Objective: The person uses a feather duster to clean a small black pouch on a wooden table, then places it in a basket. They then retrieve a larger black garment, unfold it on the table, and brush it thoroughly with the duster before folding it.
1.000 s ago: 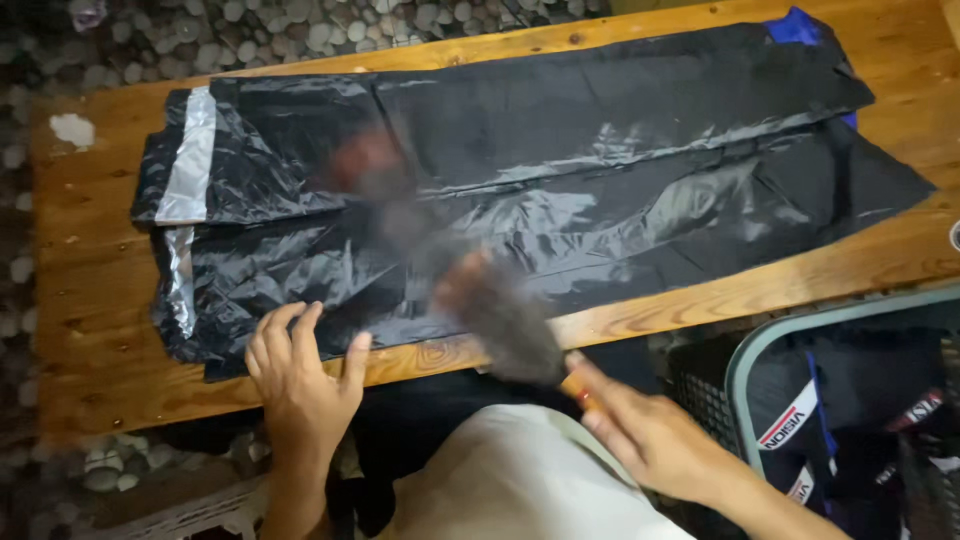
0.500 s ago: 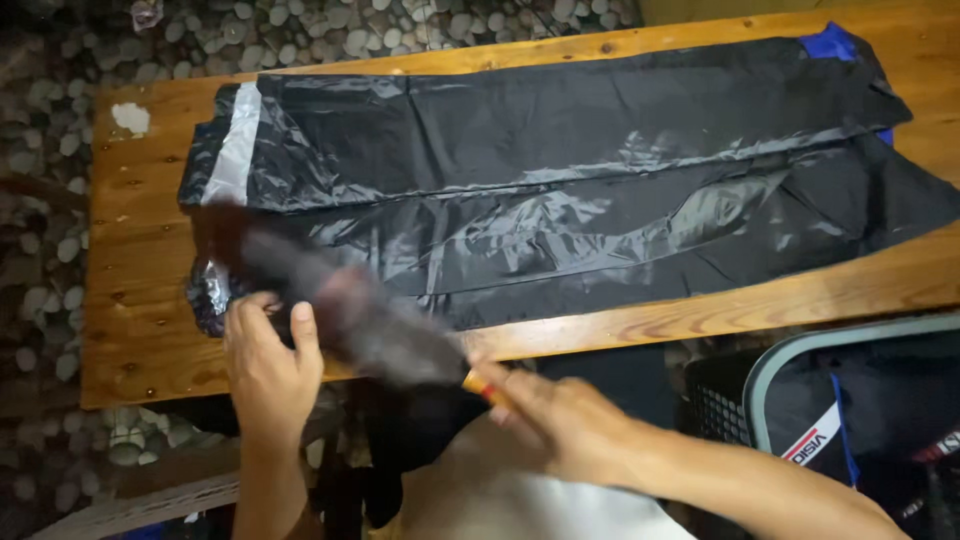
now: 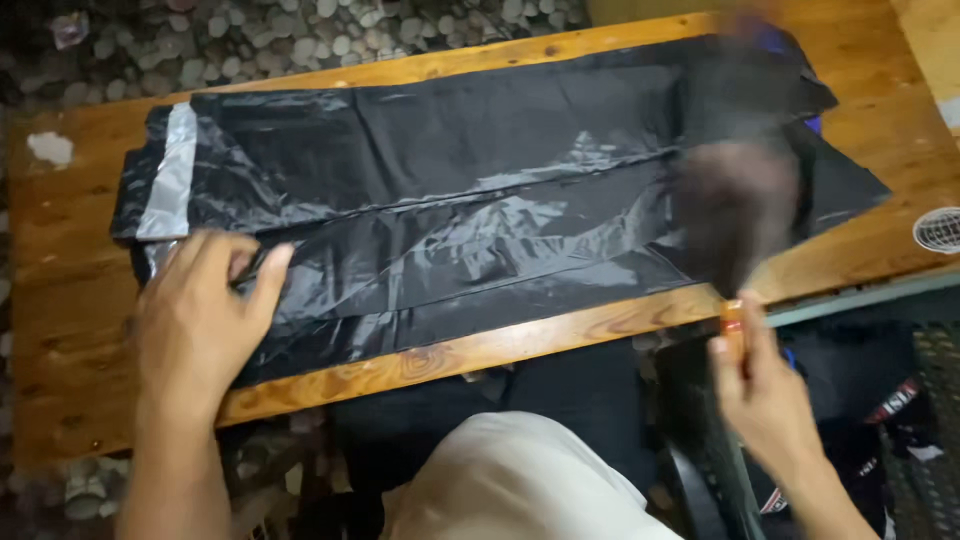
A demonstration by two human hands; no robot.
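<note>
A shiny black garment (image 3: 470,210) with a silver-grey band (image 3: 170,170) at its left end lies stretched across a wooden table (image 3: 70,330). My left hand (image 3: 200,320) presses flat on the garment's lower left part, fingers apart. My right hand (image 3: 765,400) grips the orange handle of a dark-bristled brush (image 3: 735,200). The brush is blurred by motion over the garment's right end. A bit of blue cloth (image 3: 775,40) peeks out at the garment's far right corner.
The table stands on a pebble floor (image 3: 300,35). A dark basket (image 3: 880,400) with black clothes sits at the lower right beside the table. A white round grid object (image 3: 940,230) rests at the table's right edge. My light shirt (image 3: 510,490) fills the bottom centre.
The brush has swept from the garment's left end to its right end. My left hand has moved up onto the garment and lies flat on it.
</note>
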